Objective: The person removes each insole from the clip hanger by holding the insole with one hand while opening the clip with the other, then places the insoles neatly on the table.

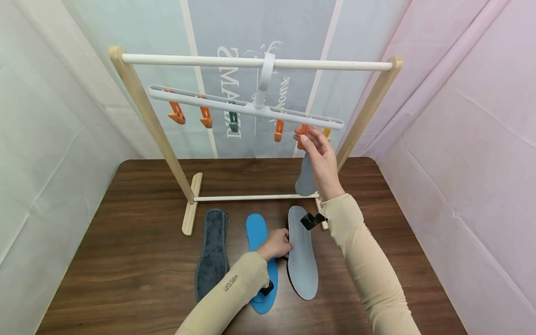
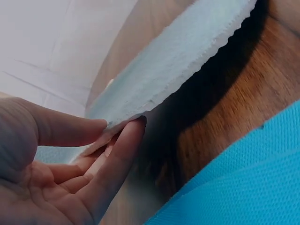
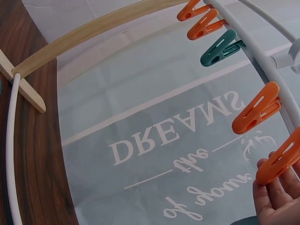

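My left hand [image 1: 276, 244] pinches the edge of a light grey insole [image 1: 302, 256], thumb above and fingers beneath, as the left wrist view shows. One edge of that insole is lifted off the tabletop, with shadow under it. Up at the white hanger [image 1: 251, 109], my right hand [image 1: 321, 163] grips an orange clothespin [image 3: 280, 161] between thumb and fingers. Behind this hand hangs another grey insole [image 1: 305, 179], its upper end hidden. A yellow clothespin [image 1: 327, 133] shows just past the fingers. Beside my left hand lies a blue insole [image 1: 256, 228], partly under the forearm.
A wooden rack [image 1: 157, 125] with a white top rod [image 1: 201, 61] stands at the table's back and bears the tilted hanger. Several other clothespins, orange and one green [image 1: 233, 118], hang along it. A dark grey fuzzy insole [image 1: 212, 256] lies at left on the brown table [image 1: 125, 260].
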Action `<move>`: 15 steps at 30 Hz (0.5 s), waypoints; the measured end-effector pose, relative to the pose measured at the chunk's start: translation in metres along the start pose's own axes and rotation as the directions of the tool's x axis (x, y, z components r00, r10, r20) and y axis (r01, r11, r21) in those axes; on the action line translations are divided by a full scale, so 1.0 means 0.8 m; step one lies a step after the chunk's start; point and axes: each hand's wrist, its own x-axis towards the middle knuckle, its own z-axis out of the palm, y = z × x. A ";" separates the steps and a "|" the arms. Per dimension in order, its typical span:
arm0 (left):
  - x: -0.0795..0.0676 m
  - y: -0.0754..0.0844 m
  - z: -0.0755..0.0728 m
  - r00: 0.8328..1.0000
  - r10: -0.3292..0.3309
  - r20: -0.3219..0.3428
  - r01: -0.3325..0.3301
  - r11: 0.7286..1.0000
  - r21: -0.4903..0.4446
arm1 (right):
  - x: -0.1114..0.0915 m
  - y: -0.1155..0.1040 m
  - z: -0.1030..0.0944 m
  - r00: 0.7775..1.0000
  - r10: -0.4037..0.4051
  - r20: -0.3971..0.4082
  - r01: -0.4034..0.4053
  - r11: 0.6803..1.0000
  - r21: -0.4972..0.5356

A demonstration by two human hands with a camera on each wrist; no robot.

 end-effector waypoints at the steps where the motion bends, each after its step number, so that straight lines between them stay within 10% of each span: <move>1: 0.000 0.000 0.000 1.000 -0.008 -0.005 0.008 1.000 0.007 | 0.000 0.000 0.000 1.000 0.000 -0.002 0.000 1.000 0.000; 15: 0.004 -0.012 0.008 0.998 -0.018 -0.065 0.022 0.998 0.058 | -0.002 0.002 0.001 1.000 0.008 -0.012 -0.008 1.000 -0.002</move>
